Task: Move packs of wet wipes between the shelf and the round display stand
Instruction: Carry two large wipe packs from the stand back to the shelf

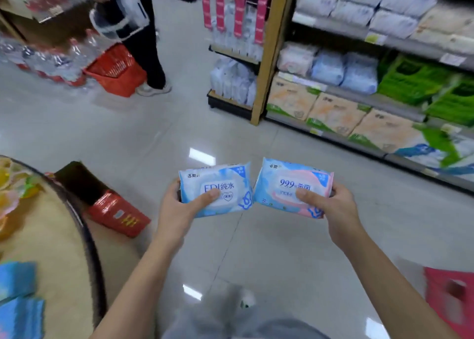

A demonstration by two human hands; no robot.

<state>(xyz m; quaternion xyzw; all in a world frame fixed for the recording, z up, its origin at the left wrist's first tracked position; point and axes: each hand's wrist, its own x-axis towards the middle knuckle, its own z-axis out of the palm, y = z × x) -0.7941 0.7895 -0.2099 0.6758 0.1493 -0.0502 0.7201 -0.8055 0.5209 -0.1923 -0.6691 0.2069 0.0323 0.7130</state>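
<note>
My left hand (pixel 179 208) grips a blue and white pack of wet wipes (pixel 220 185), thumb on its front face. My right hand (pixel 331 205) grips a blue and pink pack of wet wipes (pixel 287 182) the same way. Both packs are held side by side over the grey tiled floor, almost touching at their inner edges. The round display stand (pixel 64 233) curves along the left edge, with blue packs (pixel 18 300) lying on it at the lower left. The shelf (pixel 359 102) runs along the right, stacked with tissue and wipe packs.
A person stands at the back left beside a red shopping basket (pixel 115 72) and shrink-wrapped water bottles (pixel 43 59). A red box (pixel 112 210) lies on the floor by the stand. A red item (pixel 448 295) is at the lower right. A wooden shelf end (pixel 269 56) stands ahead.
</note>
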